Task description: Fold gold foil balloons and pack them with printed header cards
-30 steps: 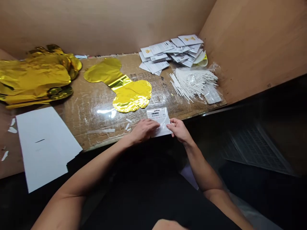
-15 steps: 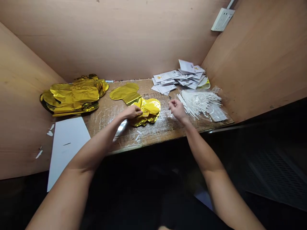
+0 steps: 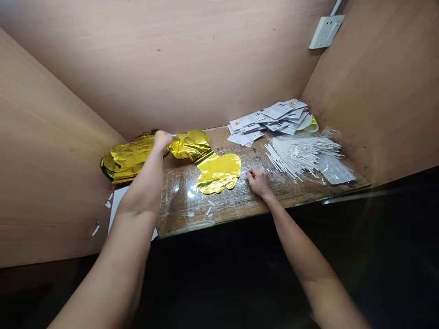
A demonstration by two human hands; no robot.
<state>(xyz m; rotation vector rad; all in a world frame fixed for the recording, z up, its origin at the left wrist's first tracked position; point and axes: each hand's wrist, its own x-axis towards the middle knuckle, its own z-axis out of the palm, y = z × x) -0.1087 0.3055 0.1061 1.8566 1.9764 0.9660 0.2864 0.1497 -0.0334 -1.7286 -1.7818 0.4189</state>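
A flat gold foil balloon lies across the middle of the table, with a wide lobe toward me and a crumpled part behind it. My left hand is closed at its far left end, pinching the foil. A small pale piece shows beside those fingers; what it is, I cannot make out. Behind that hand lies a pile of similar gold foil balloons. My right hand rests on the table right of the balloon, its fingers curled closed. Whatever they may hold is hidden.
White sticks lie loose on a clear plastic bag at the right. Behind them is a heap of white printed cards. A white sheet sits at the left, partly under my left arm. Wooden walls enclose the table, with a socket at upper right.
My left hand has moved up and left, and the folded foil now lies spread toward that side. My right hand is lower, nearer the table's front edge. The view has shifted left.
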